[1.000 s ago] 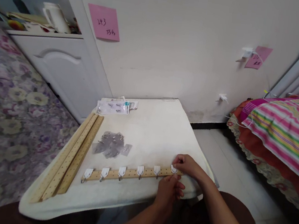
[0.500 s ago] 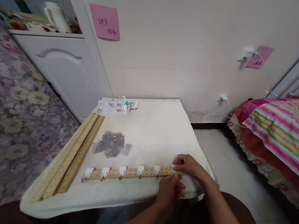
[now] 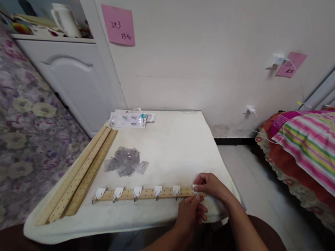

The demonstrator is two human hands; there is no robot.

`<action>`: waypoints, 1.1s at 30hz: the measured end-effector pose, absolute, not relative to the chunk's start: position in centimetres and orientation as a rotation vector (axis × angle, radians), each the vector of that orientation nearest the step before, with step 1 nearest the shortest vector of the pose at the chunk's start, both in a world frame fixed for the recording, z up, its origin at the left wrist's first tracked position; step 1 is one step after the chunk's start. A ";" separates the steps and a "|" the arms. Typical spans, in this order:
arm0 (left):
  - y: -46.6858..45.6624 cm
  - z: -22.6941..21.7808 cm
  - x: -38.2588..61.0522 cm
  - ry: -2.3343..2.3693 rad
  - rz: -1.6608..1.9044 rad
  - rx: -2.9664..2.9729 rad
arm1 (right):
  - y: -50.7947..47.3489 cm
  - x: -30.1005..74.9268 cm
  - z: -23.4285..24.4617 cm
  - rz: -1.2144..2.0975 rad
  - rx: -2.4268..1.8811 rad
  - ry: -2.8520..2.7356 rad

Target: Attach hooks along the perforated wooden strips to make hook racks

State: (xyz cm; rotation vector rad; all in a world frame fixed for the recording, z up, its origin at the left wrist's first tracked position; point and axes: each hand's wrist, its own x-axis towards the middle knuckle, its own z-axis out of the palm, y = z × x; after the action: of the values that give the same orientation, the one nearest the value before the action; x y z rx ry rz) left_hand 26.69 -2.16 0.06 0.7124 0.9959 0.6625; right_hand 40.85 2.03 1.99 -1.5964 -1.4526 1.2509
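Note:
A perforated wooden strip lies across the near side of the white-covered table, with several white hooks with metal ends along it, such as the white hook near its middle. At the strip's right end my right hand is closed with thumb and finger on the last white hook, which is partly hidden. My left hand is closed just below, its fingertips at the lower part of the same hook and the strip's edge. Further back lies a pile of small clear plastic pieces with metal hooks.
More perforated wooden strips lie along the table's left edge. Clear packages rest at the back left of the table. A bed with a striped cover stands to the right, a floral curtain hangs left.

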 end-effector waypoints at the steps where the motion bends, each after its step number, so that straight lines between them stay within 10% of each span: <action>1: -2.2 0.1 26.7 0.997 0.659 0.712 | 2.0 40.8 2.0 1.255 -1.594 -1.447; 33: -2.2 0.3 26.6 1.010 0.638 0.743 | 2.2 41.0 1.4 1.375 -1.492 -1.420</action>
State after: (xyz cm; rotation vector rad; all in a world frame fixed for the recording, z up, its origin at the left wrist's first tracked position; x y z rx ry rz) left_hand 26.60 -2.20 0.27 0.7431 1.0099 0.6384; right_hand 41.03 2.24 1.40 -1.4916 -1.4203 1.3754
